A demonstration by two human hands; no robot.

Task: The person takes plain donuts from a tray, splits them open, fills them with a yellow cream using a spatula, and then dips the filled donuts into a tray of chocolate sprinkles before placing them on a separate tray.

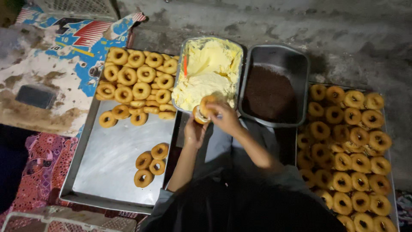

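Observation:
My left hand (194, 132) holds a split doughnut (203, 110) at the near edge of a metal tub of pale yellow cream (209, 73). My right hand (224, 117) rests on top of that doughnut, fingers curled over it; whether it holds a tool I cannot tell. An orange-handled utensil (185, 65) stands in the cream at the tub's left side. Next to the tub on the right sits a dark metal tub of chocolate sprinkles (269, 92).
A large steel tray (113, 154) on my left carries a heap of plain doughnuts (137, 81) at its far end and a few (150, 164) near me. A second tray of doughnuts (347, 150) fills the right. Concrete floor lies beyond; a white crate (64, 221) is near left.

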